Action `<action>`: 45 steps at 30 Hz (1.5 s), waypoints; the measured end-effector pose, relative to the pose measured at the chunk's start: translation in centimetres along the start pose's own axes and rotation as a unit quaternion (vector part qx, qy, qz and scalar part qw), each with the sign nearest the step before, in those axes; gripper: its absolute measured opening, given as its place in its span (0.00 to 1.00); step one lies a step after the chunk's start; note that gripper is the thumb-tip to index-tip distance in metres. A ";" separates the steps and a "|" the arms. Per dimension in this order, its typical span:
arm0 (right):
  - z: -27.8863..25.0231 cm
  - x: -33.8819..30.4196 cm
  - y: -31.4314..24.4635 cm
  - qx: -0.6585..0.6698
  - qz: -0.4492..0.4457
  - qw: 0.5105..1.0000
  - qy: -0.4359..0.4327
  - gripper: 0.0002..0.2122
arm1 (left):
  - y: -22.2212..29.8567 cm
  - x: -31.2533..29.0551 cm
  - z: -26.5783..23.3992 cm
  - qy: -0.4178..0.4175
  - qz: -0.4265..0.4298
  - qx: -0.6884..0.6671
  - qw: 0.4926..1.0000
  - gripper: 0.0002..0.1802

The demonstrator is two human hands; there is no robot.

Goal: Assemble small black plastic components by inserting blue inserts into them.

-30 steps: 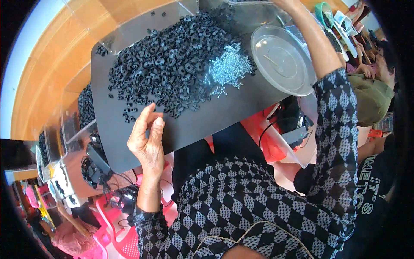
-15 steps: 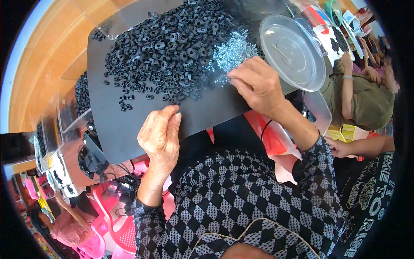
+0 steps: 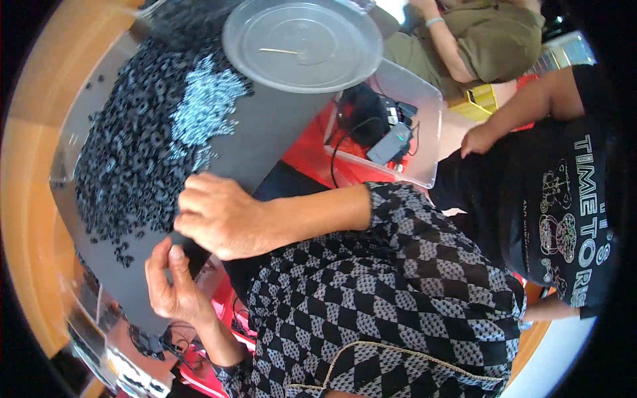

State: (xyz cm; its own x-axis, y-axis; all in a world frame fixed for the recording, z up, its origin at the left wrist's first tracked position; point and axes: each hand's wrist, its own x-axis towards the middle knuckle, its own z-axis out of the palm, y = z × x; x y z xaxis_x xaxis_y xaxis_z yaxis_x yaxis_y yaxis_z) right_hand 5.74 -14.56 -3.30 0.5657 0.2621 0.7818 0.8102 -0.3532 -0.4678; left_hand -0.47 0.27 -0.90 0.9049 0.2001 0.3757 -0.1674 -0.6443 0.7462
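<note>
My left hand (image 3: 174, 282) is at the front edge of the dark mat (image 3: 242, 149), its thumb and fingertips pinched together. My right hand (image 3: 222, 215) is closed right beside it, fingers curled down toward the left fingertips. Whatever small thing lies between the fingers is hidden. Just past my hands spreads a large heap of small black plastic parts (image 3: 126, 166), many with round holes. A pile of tiny silvery metal pieces (image 3: 209, 103) lies against its right side.
A clear round lid (image 3: 338, 63) with a thin stick (image 3: 279, 51) on it lies at the mat's far right. Beyond the edge, a clear bin (image 3: 424, 159) holds a grey device and cables. A person in a black shirt (image 3: 551, 179) stands close at right; another person's arm (image 3: 448, 50) shows behind.
My view has swung to the right. My right hand has left the silvery pile and come over to my left hand, so both now meet at the mat's front edge.
</note>
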 end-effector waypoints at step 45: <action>-4.4 1.9 2.7 -0.210 0.045 0.973 -0.089 0.07 | 0.4 1.9 0.4 -0.007 0.054 -0.074 0.996 0.06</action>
State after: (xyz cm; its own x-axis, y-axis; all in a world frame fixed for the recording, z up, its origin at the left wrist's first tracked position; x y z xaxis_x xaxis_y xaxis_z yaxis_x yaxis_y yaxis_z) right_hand 8.34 -18.94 -1.22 0.6796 0.3503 0.6445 0.6426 -0.7081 -0.2927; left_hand 1.30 0.09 -0.16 0.8836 0.1238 0.4515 -0.3198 -0.5449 0.7752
